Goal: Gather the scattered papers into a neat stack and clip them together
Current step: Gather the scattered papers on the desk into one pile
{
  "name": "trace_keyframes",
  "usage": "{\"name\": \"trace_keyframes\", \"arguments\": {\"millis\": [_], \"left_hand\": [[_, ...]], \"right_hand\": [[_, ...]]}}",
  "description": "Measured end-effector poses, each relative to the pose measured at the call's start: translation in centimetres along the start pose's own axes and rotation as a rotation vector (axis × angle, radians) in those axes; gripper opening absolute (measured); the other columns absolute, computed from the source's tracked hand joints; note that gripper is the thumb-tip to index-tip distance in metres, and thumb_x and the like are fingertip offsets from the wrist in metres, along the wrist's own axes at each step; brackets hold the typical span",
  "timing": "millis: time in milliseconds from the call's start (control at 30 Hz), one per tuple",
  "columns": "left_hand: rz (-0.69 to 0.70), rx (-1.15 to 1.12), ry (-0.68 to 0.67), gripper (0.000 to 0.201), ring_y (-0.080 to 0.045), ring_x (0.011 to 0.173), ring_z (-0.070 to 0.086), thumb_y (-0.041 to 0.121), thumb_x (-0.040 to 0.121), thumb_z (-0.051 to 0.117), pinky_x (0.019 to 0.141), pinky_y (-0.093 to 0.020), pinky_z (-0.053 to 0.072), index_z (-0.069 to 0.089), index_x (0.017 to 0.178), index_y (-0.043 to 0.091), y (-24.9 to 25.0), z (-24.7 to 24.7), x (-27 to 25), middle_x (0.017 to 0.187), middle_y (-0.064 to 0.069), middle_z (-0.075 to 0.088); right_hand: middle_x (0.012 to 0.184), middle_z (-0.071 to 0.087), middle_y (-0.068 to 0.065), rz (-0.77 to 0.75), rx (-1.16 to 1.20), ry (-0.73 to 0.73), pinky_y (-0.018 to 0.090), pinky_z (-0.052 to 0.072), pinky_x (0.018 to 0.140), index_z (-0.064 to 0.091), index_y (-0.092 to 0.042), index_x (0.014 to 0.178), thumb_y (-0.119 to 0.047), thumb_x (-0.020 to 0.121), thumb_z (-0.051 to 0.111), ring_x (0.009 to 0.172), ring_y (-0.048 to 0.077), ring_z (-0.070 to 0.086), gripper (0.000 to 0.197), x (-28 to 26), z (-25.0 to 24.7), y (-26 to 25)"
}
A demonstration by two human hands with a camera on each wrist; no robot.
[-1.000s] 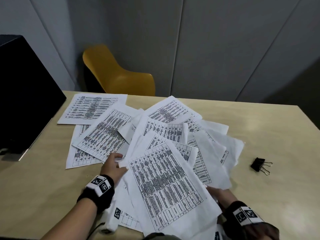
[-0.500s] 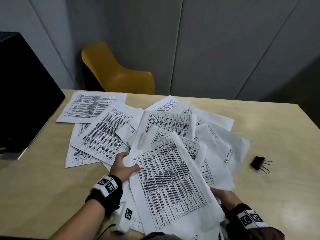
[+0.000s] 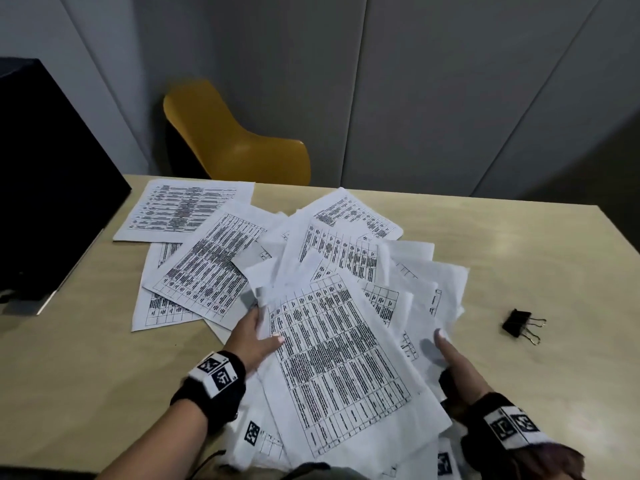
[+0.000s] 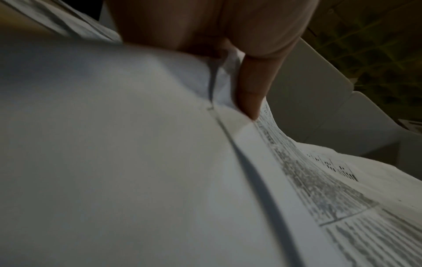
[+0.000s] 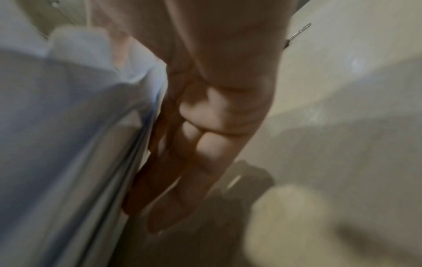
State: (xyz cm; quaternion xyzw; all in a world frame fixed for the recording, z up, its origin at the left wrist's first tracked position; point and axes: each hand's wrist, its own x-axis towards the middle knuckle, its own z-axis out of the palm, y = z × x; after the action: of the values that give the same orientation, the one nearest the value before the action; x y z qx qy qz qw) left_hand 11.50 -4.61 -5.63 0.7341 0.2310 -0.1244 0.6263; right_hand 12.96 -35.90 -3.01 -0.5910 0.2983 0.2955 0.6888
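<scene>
Printed white papers (image 3: pixel 332 355) lie in a loose, overlapping pile on the light wooden table (image 3: pixel 519 244). My left hand (image 3: pixel 256 336) grips the pile's left edge, thumb on the top sheet and the other fingers tucked beneath. In the left wrist view one finger (image 4: pixel 248 94) lies along a sheet's edge. At the pile's right side my right hand (image 3: pixel 450 358) holds the papers, thumb lying on top and fingers (image 5: pixel 182 162) stretched along the underside edge. A black binder clip (image 3: pixel 521 325) lies apart on the table to the right; its wire handle (image 5: pixel 299 34) shows in the right wrist view.
More sheets (image 3: pixel 187 211) spread flat toward the back left, outside the held pile. A black monitor (image 3: pixel 52 188) stands at the left edge. A yellow chair (image 3: pixel 235 143) sits behind the table against grey wall panels. Bare tabletop (image 3: pixel 69 375) lies at the front left.
Both hands have closed in on the pile. The left hand slid right along the sheets' edge, the right thumb came up onto the papers, and the upper sheets shifted and fanned.
</scene>
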Motion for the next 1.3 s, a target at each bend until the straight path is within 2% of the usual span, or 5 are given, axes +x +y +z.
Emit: {"name": "trace_keyframes", "arguments": {"millis": [267,500,633,1033,1300], "left_hand": [[0.06,0.099,0.037,0.065,-0.022,0.12,0.051,0.016,0.079,0.073,0.102,-0.034,0.036,0.043,0.136,0.015,0.7,1.1,0.2,0.135,-0.004,0.053],[0.106,0.13,0.111,0.066,-0.023,0.092,0.064,0.07,0.064,0.063,0.086,-0.036,0.049,0.061,0.099,0.013,0.7,1.5,1.8,0.098,-0.001,0.069],[0.16,0.157,0.222,0.024,-0.03,0.097,0.063,0.026,0.085,0.066,0.088,-0.038,0.051,0.06,0.106,0.015,2.0,0.4,3.4,0.101,-0.012,0.067],[-0.077,1.189,-0.127,0.055,-0.041,0.141,-0.02,0.051,0.097,0.019,0.114,-0.059,-0.004,-0.006,0.145,0.046,1.1,-1.3,5.8,0.156,-0.002,-0.026],[0.195,0.765,0.09,0.039,-0.023,0.12,0.052,0.034,0.093,0.047,0.102,-0.036,0.042,0.052,0.131,0.026,0.5,-4.8,3.8,0.138,-0.005,0.053]], "right_hand": [[0.093,0.074,0.006,-0.141,-0.338,-0.016,0.021,0.052,0.062,0.061,-0.007,0.109,-0.03,0.049,0.09,0.079,0.013,0.07,0.07,1.7,0.3,1.2],[0.081,0.067,0.019,-0.219,-0.244,0.236,0.031,0.052,0.06,0.059,0.008,0.1,0.01,0.072,0.07,0.069,0.029,0.062,0.031,2.9,0.1,2.7],[0.066,0.063,0.014,-0.172,-0.298,0.349,0.024,0.043,0.058,0.065,0.01,0.078,-0.016,0.07,0.079,0.056,0.022,0.056,0.031,3.1,-1.6,2.6],[0.108,0.056,0.045,-0.167,-0.227,0.385,0.051,0.037,0.099,0.05,0.0,0.064,-0.018,0.079,0.071,0.111,0.055,0.05,0.031,3.6,-1.9,1.2],[0.031,0.024,-0.006,-0.136,-0.247,0.346,0.025,0.016,0.047,0.032,-0.016,0.049,-0.025,0.077,0.073,0.028,0.009,0.016,0.05,5.3,-2.6,1.2]]}}
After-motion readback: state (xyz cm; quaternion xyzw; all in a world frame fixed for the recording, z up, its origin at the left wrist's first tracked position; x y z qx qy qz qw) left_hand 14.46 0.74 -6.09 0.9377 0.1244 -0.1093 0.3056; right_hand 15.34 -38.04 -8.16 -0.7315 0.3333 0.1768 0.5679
